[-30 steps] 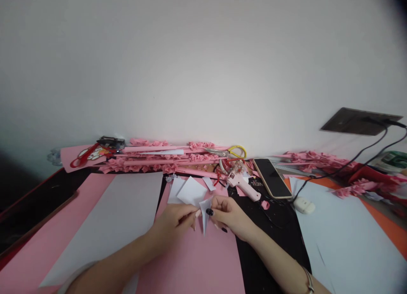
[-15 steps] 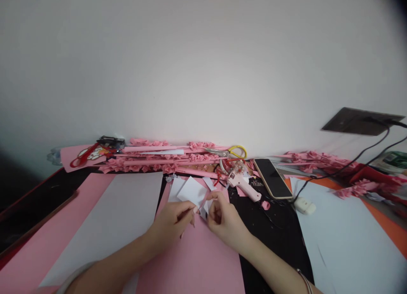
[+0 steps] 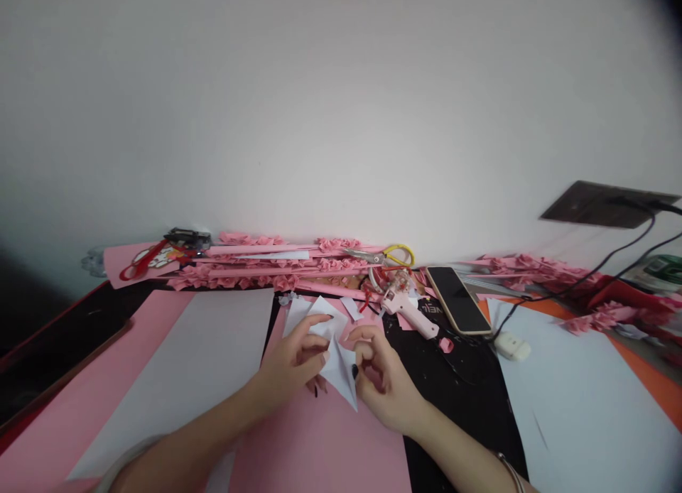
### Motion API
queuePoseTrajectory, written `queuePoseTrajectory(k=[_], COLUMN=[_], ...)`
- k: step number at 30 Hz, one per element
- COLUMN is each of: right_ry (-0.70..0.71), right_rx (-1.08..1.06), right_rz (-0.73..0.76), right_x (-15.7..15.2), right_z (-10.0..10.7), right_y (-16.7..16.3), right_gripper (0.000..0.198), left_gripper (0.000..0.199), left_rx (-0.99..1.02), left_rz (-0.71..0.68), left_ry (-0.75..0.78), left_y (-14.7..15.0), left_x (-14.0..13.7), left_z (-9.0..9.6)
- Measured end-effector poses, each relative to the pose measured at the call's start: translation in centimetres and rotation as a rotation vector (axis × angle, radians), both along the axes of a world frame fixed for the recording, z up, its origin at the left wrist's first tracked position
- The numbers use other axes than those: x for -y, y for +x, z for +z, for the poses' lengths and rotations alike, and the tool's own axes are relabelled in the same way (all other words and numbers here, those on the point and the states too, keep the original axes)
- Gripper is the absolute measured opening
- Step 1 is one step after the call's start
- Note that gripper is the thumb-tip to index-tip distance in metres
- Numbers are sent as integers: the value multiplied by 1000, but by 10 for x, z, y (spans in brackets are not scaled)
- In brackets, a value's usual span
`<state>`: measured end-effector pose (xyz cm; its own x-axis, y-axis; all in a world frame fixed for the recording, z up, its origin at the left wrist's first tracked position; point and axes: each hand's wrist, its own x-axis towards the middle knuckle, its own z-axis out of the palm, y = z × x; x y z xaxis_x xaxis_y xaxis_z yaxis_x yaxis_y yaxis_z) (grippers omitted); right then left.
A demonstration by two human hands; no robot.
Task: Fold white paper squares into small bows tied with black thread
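Observation:
A small white sheet of paper with creases (image 3: 339,371) is between my two hands, above a large pink sheet (image 3: 320,443). My left hand (image 3: 290,358) grips its left side, thumb on top and some fingers beneath. On the right edge, my right hand (image 3: 383,379) pinches the paper between thumb and fingers. One corner of the paper points down toward me, and a fold stands up near its middle. Behind the hands lie more small white paper squares (image 3: 298,310), partly covered by my left fingers.
A pale pink glue gun (image 3: 410,314), a phone (image 3: 458,300) and yellow-handled scissors (image 3: 397,255) lie beyond my right hand. Pink paper flower stems (image 3: 250,271) line the wall. White sheets flank me, the right one (image 3: 575,401) beside a white case (image 3: 512,346). Black cords (image 3: 591,273) hang at right.
The white paper between my hands has turned and opened out, showing more of its face. My left fingers have spread over it, and my right hand now pinches its right edge.

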<state>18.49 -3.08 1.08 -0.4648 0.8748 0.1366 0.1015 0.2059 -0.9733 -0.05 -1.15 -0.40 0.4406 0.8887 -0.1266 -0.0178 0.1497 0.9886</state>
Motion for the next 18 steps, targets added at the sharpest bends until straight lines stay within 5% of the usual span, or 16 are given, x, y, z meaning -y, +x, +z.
queuePoseTrajectory(k=[10, 18], right_ry=[-63, -91], right_rx=[-110, -161], right_rz=[3, -142], right_x=[0, -12], right_z=[3, -4], right_y=[0, 1], right_gripper=[39, 32], left_gripper=[76, 55], left_rx=[206, 170], left_rz=[-122, -72], left_ry=[-137, -153], left_y=[-2, -2], left_x=[-9, -7], left_z=[-3, 4])
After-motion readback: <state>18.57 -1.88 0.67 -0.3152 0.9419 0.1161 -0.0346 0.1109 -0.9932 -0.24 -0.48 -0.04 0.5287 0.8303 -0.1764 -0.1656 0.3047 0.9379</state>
